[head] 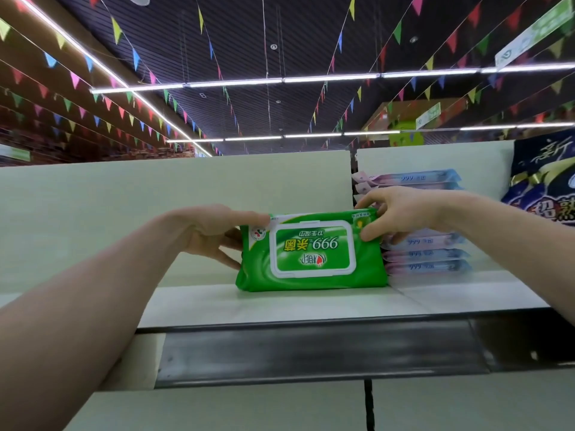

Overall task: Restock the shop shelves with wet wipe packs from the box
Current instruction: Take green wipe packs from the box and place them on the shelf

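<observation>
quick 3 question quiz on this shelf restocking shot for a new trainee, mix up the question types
1. True or false: the green wet wipe pack stands on the shelf with its print upside down.
2. What sits just to the right of the green wet wipe pack? A) a stack of pink and blue packs B) a row of bottles C) a cardboard box
3. Short answer: which hand pinches the pack's upper corner on the side nearest that stack?

Key
1. True.
2. A.
3. The right hand, with its thumb on the front face. The left hand holds the opposite end.
</observation>
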